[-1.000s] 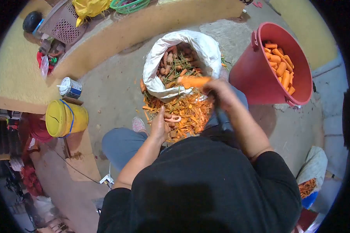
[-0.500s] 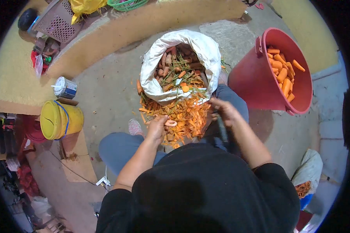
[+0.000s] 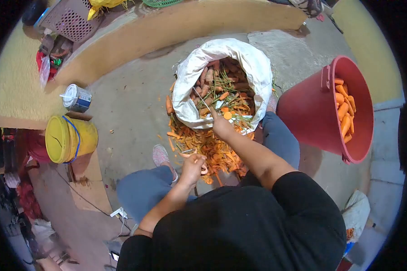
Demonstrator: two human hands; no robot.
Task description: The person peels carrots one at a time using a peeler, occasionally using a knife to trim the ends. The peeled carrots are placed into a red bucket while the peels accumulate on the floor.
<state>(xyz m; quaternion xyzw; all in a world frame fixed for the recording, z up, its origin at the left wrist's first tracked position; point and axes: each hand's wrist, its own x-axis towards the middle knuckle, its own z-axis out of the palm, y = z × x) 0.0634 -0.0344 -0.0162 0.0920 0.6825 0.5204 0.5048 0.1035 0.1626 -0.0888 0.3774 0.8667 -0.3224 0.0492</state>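
A white sack (image 3: 187,97), its rim rolled down, holds unpeeled carrots (image 3: 206,77), green stems and trimmings. My right hand (image 3: 222,128) reaches over the sack's near rim, closed on a knife (image 3: 213,111) whose thin blade points into the sack among the carrots. Lower and to the left, my left hand (image 3: 193,168) is closed above the peelings. A thin, pale, metallic-looking piece with some orange shows at its fingertips, too small to name. Orange carrot peelings (image 3: 212,151) are heaped between my legs, against the sack's near side.
A red tub (image 3: 305,106) with peeled carrots (image 3: 346,113) leans at the right. On the left are a yellow bucket (image 3: 83,140) with a blue handle and a paint can (image 3: 78,98). A low ledge (image 3: 167,34) curves behind the sack. A power strip (image 3: 119,212) lies by my left leg.
My right hand has moved left and forward from near my right knee to the sack, with the knife. My left hand has dropped slightly toward me. The view has shifted a little.
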